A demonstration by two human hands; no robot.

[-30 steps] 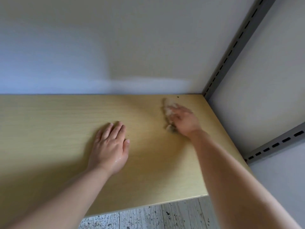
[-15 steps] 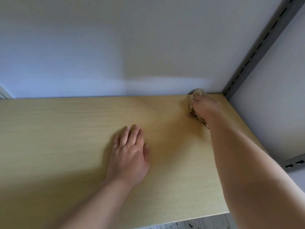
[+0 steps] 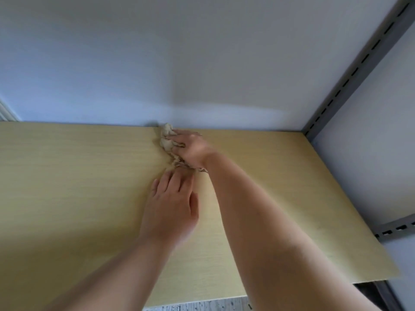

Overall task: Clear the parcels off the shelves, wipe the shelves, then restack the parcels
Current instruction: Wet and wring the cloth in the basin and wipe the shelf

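Observation:
A pale wooden shelf board fills the view, with no parcels on it. My right hand grips a crumpled beige cloth and presses it on the board near the back edge by the white wall. My left hand lies flat on the board just in front of the cloth, fingers straight and pointing away from me. The cloth's lower end sits by my left fingertips.
A grey slotted metal upright rises at the back right corner. A grey slotted cross rail runs along the right side. A white wall closes the back. Speckled floor shows below the front edge.
My right hand has swept the cloth from the back right corner leftward along the back edge to the middle. My left hand stays flat on the board.

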